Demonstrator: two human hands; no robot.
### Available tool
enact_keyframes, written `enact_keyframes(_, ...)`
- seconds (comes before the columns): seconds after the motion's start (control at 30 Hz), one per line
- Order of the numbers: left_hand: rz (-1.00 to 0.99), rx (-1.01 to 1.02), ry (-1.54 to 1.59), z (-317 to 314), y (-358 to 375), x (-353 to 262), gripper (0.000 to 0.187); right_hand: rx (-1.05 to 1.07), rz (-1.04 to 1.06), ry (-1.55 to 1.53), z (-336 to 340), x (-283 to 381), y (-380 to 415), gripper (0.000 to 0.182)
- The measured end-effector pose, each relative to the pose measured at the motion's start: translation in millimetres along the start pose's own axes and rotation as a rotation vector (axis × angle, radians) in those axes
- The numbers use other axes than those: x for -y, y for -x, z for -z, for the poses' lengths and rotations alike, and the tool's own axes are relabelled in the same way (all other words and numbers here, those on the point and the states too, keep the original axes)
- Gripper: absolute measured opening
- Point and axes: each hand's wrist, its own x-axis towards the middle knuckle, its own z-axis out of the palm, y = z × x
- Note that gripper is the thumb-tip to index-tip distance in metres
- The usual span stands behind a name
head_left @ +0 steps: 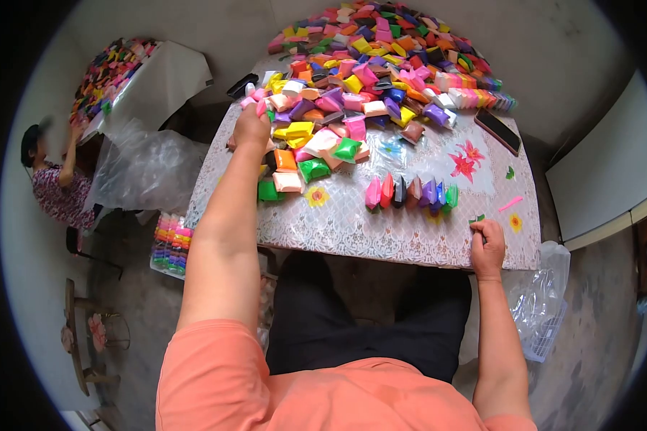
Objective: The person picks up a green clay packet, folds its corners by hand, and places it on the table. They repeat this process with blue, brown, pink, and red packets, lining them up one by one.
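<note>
My left hand (252, 129) reaches to the left side of a heap of small coloured packets (331, 104). Its fingers are closed, with a pink packet (261, 108) at the fingertips. My right hand (488, 248) rests at the table's front right edge, fingers curled in; whatever they hold, if anything, is hidden. Between my hands, a short row of packets (414, 194) stands on edge, in pink, red, black, brown, purple, blue and green. Nearer the left arm lie loose packets, among them a green packet (314, 169) and an orange packet (285, 160).
A phone (497, 132) and a thin pink strip (510, 204) lie on the patterned tablecloth (381, 241). Lined-up packets (474, 98) stand at the back right. A filled box (171, 244) is below left, a plastic basket (546, 334) below right. Another person (57, 179) sits at a second heap.
</note>
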Motion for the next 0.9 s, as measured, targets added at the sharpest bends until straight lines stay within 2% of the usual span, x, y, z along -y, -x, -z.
enact_keyframes(0.03, -0.060, -0.079, 0.057, 4, -3, -2, 0.028, 0.001, 0.004, -0.002, 0, -1, 1, 0.012)
enact_keyframes(0.13, 0.159, 0.128, 0.749, 37, 14, -16, 0.030, -0.019, 0.015, 0.003, 0, -1, 2, 0.012)
enact_keyframes(0.17, 0.285, 0.178, 1.004, 49, 30, -24, 0.030, -0.025, 0.021, 0.003, -1, -1, 1, 0.012)
enact_keyframes(0.27, 0.358, 0.425, 1.398, 89, 101, -42, 0.026, -0.035, 0.041, 0.008, 1, -4, 4, 0.011)
enact_keyframes(0.33, 0.369, 0.557, 1.510, 103, 158, -49, 0.029, -0.042, 0.060, -0.001, 1, -4, 6, 0.011)
enact_keyframes(0.4, 0.411, 0.639, 1.480, 122, 215, -54, 0.029, -0.027, 0.056, 0.006, 2, -4, 7, 0.011)
enact_keyframes(0.47, 0.504, 0.733, 1.590, 127, 262, -54, 0.034, -0.009, 0.043, 0.024, 1, -6, 8, 0.012)
enact_keyframes(0.53, 0.662, 0.751, 1.691, 133, 298, -55, 0.034, -0.010, 0.089, 0.024, -5, -13, 9, 0.012)
enact_keyframes(0.63, 0.733, 0.770, 1.720, 145, 328, -61, 0.031, 0.016, 0.101, -0.028, 3, -6, 27, 0.012)
enact_keyframes(0.67, 0.715, 0.796, 1.744, 148, 331, -62, 0.030, 0.024, 0.090, -0.085, 7, 1, 36, 0.014)
enact_keyframes(0.73, 0.714, 0.816, 1.745, 163, 336, -74, 0.022, 0.051, -0.064, -0.248, 11, 12, 58, 0.017)
enact_keyframes(0.8, 0.699, 0.835, 1.785, 173, 342, -82, 0.022, 0.054, -0.204, -0.443, 16, 33, 82, 0.018)
enact_keyframes(0.9, 0.631, 0.945, 1.792, 179, 351, -93, 0.021, 0.200, -0.353, -0.814, 38, 113, 102, 0.016)
